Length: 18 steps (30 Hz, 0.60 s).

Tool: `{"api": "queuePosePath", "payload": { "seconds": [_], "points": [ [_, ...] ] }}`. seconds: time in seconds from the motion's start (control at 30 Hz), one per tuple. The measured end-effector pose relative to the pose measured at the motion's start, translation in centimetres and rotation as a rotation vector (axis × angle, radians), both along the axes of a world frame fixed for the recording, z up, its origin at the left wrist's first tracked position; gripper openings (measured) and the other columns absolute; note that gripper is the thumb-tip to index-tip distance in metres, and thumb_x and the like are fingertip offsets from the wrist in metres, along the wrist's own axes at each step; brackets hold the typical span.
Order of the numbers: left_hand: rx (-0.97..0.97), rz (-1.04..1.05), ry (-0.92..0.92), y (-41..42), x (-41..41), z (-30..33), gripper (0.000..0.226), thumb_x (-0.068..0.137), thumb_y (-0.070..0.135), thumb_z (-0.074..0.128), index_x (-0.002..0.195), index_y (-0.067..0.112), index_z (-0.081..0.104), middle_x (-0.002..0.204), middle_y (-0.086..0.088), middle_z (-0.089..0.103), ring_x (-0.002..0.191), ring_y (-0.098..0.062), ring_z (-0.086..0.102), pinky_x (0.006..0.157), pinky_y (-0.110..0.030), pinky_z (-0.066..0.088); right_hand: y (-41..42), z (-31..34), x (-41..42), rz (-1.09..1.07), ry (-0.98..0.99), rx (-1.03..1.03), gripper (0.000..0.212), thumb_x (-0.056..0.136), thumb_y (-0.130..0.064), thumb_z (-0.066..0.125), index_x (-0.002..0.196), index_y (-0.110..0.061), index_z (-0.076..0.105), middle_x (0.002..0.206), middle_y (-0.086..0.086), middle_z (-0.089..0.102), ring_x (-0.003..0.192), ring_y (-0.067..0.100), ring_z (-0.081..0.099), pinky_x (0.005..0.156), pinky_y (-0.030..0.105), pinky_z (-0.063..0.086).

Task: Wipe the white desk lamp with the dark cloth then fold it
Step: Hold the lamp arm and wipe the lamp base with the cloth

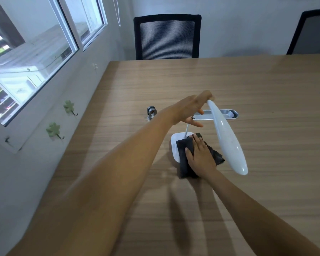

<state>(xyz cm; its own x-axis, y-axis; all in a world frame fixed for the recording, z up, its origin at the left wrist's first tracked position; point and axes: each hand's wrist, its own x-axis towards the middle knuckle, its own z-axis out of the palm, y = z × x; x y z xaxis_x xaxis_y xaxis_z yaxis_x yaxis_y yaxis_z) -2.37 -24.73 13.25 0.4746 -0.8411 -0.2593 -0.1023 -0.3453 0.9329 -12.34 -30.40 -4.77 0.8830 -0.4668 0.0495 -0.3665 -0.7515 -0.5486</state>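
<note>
Both hands are on the job. The left hand reaches out over the middle of the table and has the far tip of the lamp head in its grip, thumb and forefinger closed on that tip while the other fingers spread loose beneath it. The head is a long white oval, and it slants from that pinched tip back toward the near edge of the table, its lower end hanging free above the wood.

Down below, the right hand lies flat, palm down, fingers stretched toward the far edge, pressing the dark cloth onto the lamp base. It clasps nothing; it is an open hand bearing down. The cloth covers most of the white base and spills off its near side onto the table, with a crumpled corner sticking out to the right under the lamp head. A thin stem rises from the back of the base.

The lamp stands roughly mid-table, a little toward the left edge. Just beyond it a silver cable slot is set into the tabletop, and to its left sits a small metal fitting. Two dark mesh chairs are at the far edge, and a window fills the wall beyond the left edge.
</note>
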Motion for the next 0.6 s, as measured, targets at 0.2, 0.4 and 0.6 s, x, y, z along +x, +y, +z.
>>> {"api": "queuePosePath", "payload": {
  "seconds": [0.2, 0.4, 0.6],
  "points": [
    [-0.007, -0.007, -0.002, 0.2, -0.3, -0.1, 0.036, 0.091, 0.042, 0.037, 0.109, 0.014, 0.051, 0.121, -0.014, 0.047, 0.098, -0.017, 0.051, 0.08, -0.043, 0.06, -0.1, -2.1, -5.1, 0.112, -0.032, -0.092, 0.055, 0.098, -0.03, 0.038, 0.148, -0.023, 0.017, 0.159, -0.002, 0.014, 0.145, 0.011, 0.01, 0.109, 0.007, -0.013],
    [-0.012, -0.003, 0.029, 0.3, -0.3, -0.1, 0.034, 0.09, 0.042, 0.039, 0.107, 0.016, 0.052, 0.112, -0.008, 0.047, 0.094, -0.016, 0.051, 0.079, -0.043, 0.06, 0.5, -0.9, -5.4, -0.209, -0.194, 0.064, 0.037, 0.095, -0.031, 0.041, 0.129, -0.019, 0.049, 0.13, 0.001, 0.056, 0.123, 0.02, 0.049, 0.104, 0.025, 0.032],
    [-0.003, 0.01, 0.012, 0.3, -0.5, -0.2, 0.039, 0.089, 0.043, 0.04, 0.114, 0.015, 0.049, 0.116, -0.012, 0.047, 0.097, -0.017, 0.053, 0.072, -0.039, 0.062, 3.2, 1.1, 1.7, -0.244, 0.005, -0.012, 0.061, 0.097, -0.044, 0.029, 0.147, -0.009, 0.02, 0.155, 0.011, 0.027, 0.142, 0.027, 0.024, 0.12, 0.041, 0.016]
  ]
}}
